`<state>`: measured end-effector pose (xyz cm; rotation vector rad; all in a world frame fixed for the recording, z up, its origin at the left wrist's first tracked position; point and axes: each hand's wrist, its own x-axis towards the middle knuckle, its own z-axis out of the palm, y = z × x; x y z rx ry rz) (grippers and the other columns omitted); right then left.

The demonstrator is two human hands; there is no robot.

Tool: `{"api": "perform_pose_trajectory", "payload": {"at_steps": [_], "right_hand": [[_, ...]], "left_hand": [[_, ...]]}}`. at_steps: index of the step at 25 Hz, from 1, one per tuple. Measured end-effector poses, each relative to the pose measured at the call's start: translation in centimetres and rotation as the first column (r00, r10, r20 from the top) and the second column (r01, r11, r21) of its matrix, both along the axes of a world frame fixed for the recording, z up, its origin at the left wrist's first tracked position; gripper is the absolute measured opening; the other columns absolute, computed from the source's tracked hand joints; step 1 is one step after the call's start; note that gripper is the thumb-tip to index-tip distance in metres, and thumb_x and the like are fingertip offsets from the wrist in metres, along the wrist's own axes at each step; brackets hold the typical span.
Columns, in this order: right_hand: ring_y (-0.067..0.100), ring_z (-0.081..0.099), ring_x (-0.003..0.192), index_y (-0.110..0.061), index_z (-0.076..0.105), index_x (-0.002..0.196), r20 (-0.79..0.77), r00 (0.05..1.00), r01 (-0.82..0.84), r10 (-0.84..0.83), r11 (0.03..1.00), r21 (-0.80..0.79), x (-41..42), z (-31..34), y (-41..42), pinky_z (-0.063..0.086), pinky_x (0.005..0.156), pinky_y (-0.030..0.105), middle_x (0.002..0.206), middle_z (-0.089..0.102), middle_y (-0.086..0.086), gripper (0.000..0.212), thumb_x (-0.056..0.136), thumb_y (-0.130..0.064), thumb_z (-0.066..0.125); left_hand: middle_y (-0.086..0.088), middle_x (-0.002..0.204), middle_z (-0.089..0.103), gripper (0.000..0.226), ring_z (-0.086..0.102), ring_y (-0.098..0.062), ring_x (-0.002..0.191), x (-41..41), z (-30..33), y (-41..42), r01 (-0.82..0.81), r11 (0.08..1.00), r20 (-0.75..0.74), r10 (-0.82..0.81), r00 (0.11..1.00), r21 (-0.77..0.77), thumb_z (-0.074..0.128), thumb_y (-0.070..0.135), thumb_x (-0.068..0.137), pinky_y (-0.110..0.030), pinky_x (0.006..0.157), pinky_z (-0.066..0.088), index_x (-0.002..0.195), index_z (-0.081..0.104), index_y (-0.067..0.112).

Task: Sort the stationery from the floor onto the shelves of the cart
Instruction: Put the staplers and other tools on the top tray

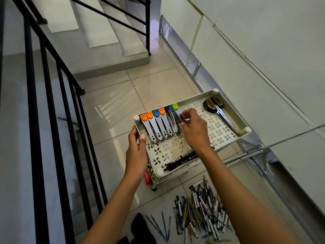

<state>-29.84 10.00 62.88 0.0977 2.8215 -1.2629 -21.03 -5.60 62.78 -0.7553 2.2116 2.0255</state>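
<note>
Both hands [192,128] at cart [226,103] | staplers [158,124] half-hidden | lower shelves obscured

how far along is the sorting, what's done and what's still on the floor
Done: a row of staplers with orange, blue and green caps, scissors and a few markers already lie on the cart's top shelf. In hand: the right hand pinches the green-capped stapler at the row's end, while the left hand grips the shelf's edge. Left: a big pile of pens and markers on the floor.

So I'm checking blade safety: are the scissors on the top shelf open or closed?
Closed: the scissors lie flat with handles together and blades as one strip.
</note>
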Motion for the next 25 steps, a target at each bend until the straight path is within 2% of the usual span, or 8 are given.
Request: {"api": "perform_pose_trajectory", "payload": {"at_steps": [2,6,10,13,15,18,22,25], "right_hand": [[0.016,0.059,0.106,-0.017,0.054,0.123,0.033,0.999,0.002,-0.001,0.999,-0.034,0.2,0.3,-0.2,0.05,0.085,0.021,0.117,0.061,0.003,0.033,0.091,-0.009,0.06],[0.015,0.051,0.101,-0.018,0.058,0.11,-0.12,0.993,0.039,-0.023,0.991,0.131,1.1,0.4,-0.8,0.048,0.084,0.026,0.111,0.049,0.002,0.025,0.088,-0.026,0.065],[0.014,0.06,0.083,-0.015,0.065,0.106,-0.146,0.985,-0.052,0.091,0.966,0.254,1.9,0.4,-1.1,0.054,0.077,0.032,0.096,0.064,0.0,0.018,0.09,-0.023,0.063],[0.015,0.061,0.086,-0.016,0.067,0.109,-0.123,0.988,-0.051,0.09,0.955,0.293,1.9,0.5,-1.1,0.054,0.079,0.033,0.098,0.067,0.002,0.02,0.091,-0.024,0.063],[0.015,0.06,0.087,-0.016,0.068,0.108,-0.111,0.992,-0.025,0.061,0.951,0.307,1.7,0.5,-1.1,0.053,0.079,0.031,0.098,0.065,0.003,0.02,0.09,-0.024,0.063],[0.015,0.06,0.088,-0.016,0.067,0.109,-0.099,0.994,-0.02,0.049,0.96,0.28,1.6,0.6,-1.0,0.053,0.08,0.031,0.099,0.065,0.003,0.021,0.088,-0.019,0.065],[0.015,0.063,0.088,-0.016,0.067,0.108,-0.08,0.994,-0.051,0.07,0.974,0.22,1.6,0.7,-0.9,0.055,0.084,0.034,0.098,0.069,0.002,0.022,0.086,-0.016,0.068],[0.008,0.061,0.082,-0.013,0.068,0.108,-0.052,0.997,-0.046,0.051,0.995,0.09,1.6,0.8,-1.1,0.053,0.084,0.026,0.096,0.069,0.001,0.023,0.086,-0.013,0.069]], "left_hand": [[0.009,0.121,0.053,0.042,0.056,-0.005,0.1,0.0,0.1,0.1,-0.006,1.0,-0.003,0.006,1.0,0.002,0.03,0.033,0.103,-0.042,0.096,0.048,0.144,0.026,0.034],[0.007,0.125,0.053,0.042,0.055,-0.013,0.109,0.1,0.2,0.1,-0.005,1.0,0.004,0.005,1.0,-0.007,0.031,0.034,0.102,-0.045,0.099,0.047,0.144,0.026,0.035],[0.017,0.11,0.057,0.04,0.056,0.006,0.091,0.3,0.5,0.1,-0.005,1.0,0.0,0.005,1.0,-0.005,0.031,0.031,0.103,-0.027,0.083,0.049,0.143,0.027,0.033],[0.012,0.12,0.051,0.042,0.055,-0.002,0.099,0.3,0.5,0.2,-0.002,1.0,-0.001,0.002,1.0,-0.01,0.031,0.032,0.103,-0.035,0.095,0.047,0.145,0.026,0.033],[0.013,0.119,0.052,0.042,0.055,-0.002,0.099,0.2,0.4,0.2,-0.001,1.0,-0.005,0.001,1.0,-0.009,0.031,0.032,0.103,-0.036,0.095,0.046,0.145,0.026,0.034],[0.012,0.12,0.053,0.042,0.057,-0.003,0.102,0.2,0.5,0.1,-0.001,1.0,-0.004,0.001,1.0,-0.012,0.032,0.033,0.103,-0.036,0.094,0.046,0.144,0.026,0.034],[0.015,0.111,0.054,0.041,0.054,0.009,0.089,0.3,0.7,0.2,0.003,1.0,-0.001,-0.003,1.0,-0.002,0.031,0.032,0.103,-0.027,0.081,0.047,0.144,0.026,0.033],[0.01,0.121,0.055,0.042,0.057,-0.005,0.101,0.1,0.3,0.0,-0.007,1.0,-0.007,0.007,1.0,-0.008,0.032,0.034,0.103,-0.034,0.09,0.05,0.144,0.027,0.033]]}}
